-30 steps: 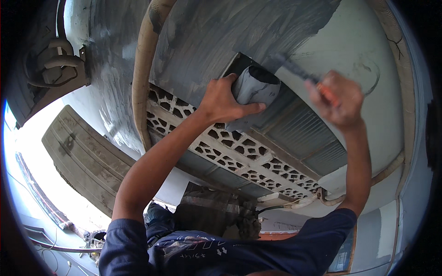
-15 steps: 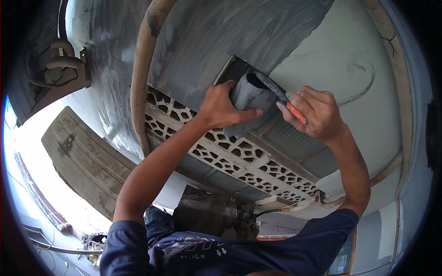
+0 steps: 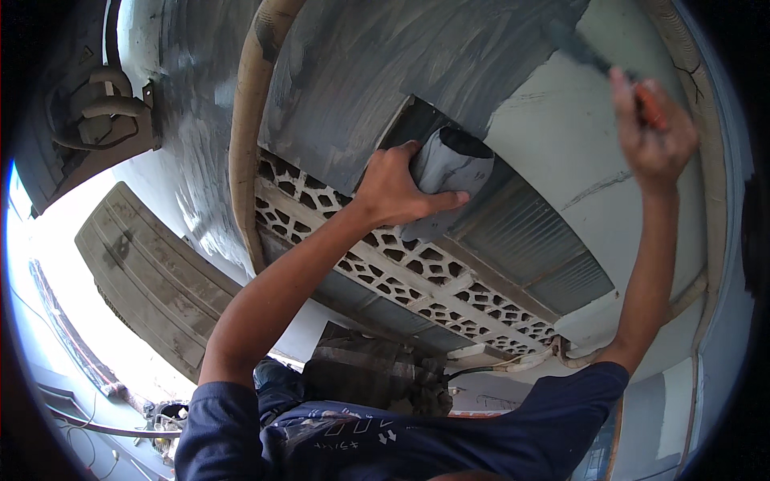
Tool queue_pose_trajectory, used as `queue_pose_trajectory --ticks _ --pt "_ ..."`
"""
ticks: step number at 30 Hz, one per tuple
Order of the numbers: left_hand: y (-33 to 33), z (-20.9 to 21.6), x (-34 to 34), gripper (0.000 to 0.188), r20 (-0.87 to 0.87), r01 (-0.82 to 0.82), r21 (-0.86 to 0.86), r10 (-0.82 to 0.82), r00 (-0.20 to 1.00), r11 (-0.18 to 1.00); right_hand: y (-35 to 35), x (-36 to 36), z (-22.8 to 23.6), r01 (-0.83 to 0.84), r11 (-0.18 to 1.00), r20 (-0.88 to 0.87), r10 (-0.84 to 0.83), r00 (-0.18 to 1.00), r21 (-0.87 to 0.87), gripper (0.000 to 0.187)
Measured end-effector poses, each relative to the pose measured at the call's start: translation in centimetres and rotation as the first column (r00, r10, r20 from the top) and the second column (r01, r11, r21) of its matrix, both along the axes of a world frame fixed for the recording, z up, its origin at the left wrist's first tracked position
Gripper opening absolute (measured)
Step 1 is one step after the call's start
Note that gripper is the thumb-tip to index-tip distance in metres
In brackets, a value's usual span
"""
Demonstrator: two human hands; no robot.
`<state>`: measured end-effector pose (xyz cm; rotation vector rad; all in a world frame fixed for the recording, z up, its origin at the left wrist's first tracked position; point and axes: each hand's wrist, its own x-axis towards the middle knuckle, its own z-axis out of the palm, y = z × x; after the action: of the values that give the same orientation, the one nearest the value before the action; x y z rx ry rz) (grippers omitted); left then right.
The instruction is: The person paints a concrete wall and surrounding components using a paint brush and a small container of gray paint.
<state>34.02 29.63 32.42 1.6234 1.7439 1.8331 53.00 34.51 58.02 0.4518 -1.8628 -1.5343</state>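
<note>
My left hand is wrapped round a grey, paint-smeared container, with its thumb across the near side. The container's dark mouth tips toward the upper right. At the upper right, my raised right hand grips a paintbrush by its orange handle. Motion smears the brush's dark head, which lies against or close to the wall where streaky grey paint meets the pale surface. I cannot tell whether it touches.
A thick wrapped pipe runs down left of my hands. Below the painted part are a pierced white vent block band and a slatted window. A dirty beige panel stands at left. Another pipe edges the right side.
My right hand has swung up and right with the paintbrush, from beside the container's mouth to the wall. My left hand and the container have barely moved.
</note>
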Motion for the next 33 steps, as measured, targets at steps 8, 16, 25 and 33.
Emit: queue_pose_trajectory --ticks 8,16,25,33 --pt "0.0 0.2 0.4 0.094 0.009 0.084 -0.015 -0.084 0.996 0.996 0.5 -0.8 -7.0 0.032 0.792 0.29 0.186 0.939 -0.609 0.019" --pt "0.0 0.1 0.3 0.077 0.043 0.073 -0.001 -0.073 0.996 0.997 0.7 0.4 0.3 0.005 0.993 -0.069 0.003 0.998 0.115 0.028" --pt "0.1 0.2 -0.2 0.077 -0.023 0.014 -0.012 -0.014 1.0 1.0 0.4 -1.1 -7.5 0.129 0.741 0.36 0.16 0.919 -0.659 0.018" --pt "0.3 0.0 -0.4 0.078 -0.005 0.027 -0.037 -0.027 1.0 0.999 0.2 0.8 1.4 -0.009 1.0 -0.033 0.01 0.999 0.027 0.035"
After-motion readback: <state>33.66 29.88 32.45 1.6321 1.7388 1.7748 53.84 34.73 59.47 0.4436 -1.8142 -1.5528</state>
